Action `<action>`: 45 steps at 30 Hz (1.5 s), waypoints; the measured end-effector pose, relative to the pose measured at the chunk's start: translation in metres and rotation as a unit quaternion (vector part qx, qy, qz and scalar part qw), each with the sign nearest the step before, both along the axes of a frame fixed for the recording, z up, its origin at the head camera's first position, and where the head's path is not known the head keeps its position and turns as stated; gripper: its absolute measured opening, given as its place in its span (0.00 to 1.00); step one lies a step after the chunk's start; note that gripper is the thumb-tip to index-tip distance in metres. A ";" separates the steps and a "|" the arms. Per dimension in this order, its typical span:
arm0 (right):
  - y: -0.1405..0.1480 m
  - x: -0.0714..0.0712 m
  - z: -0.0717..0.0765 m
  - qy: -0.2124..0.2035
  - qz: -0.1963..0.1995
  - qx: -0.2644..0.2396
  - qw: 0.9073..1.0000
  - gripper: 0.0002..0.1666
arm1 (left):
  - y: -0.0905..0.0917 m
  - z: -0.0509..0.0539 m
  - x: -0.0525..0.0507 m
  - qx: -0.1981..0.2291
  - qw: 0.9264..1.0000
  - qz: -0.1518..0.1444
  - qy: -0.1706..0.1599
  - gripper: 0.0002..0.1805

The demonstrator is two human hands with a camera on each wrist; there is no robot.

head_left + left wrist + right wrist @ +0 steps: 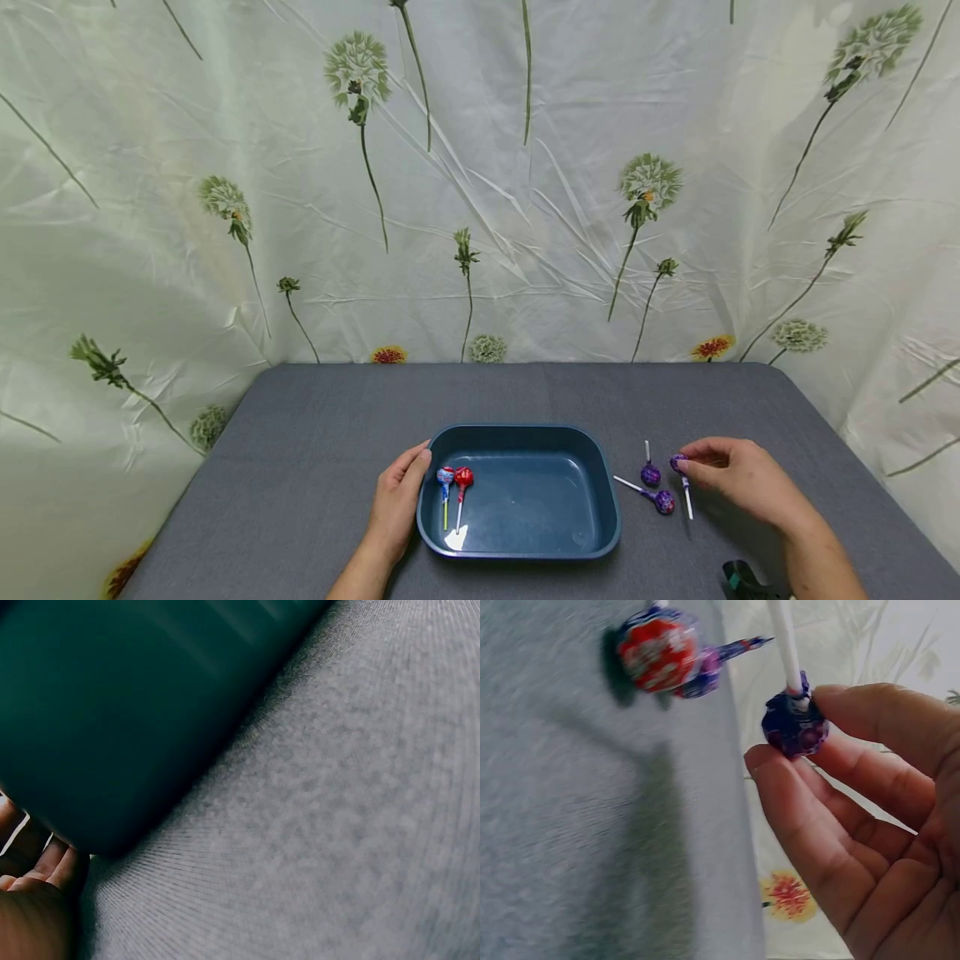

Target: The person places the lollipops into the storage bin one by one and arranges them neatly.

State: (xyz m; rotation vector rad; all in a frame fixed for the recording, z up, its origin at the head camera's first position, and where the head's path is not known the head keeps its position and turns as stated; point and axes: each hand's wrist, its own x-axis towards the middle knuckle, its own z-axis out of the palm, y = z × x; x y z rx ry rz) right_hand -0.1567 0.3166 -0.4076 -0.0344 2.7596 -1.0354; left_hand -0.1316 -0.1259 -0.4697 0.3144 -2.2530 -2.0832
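Observation:
In the head view a blue plastic tray stands on the table, and my left hand grips its left wall, thumb at the rim. The left wrist view shows that tray's outer side with the fingers against it. Inside the tray at left lie a blue lollipop and a red lollipop, sticks toward me. Right of the tray, my right hand pinches a purple lollipop by its head between thumb and fingers, its stick pointing down toward me.
Two more purple lollipops lie on the grey tabletop between tray and right hand. A dark object shows by the right wrist. Behind the table hangs a dandelion-print cloth.

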 end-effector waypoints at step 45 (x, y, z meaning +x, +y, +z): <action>-0.209 -0.062 0.037 0.062 0.202 -0.090 0.973 0.08 | -0.002 -0.004 0.000 0.009 1.000 0.000 0.014 0.24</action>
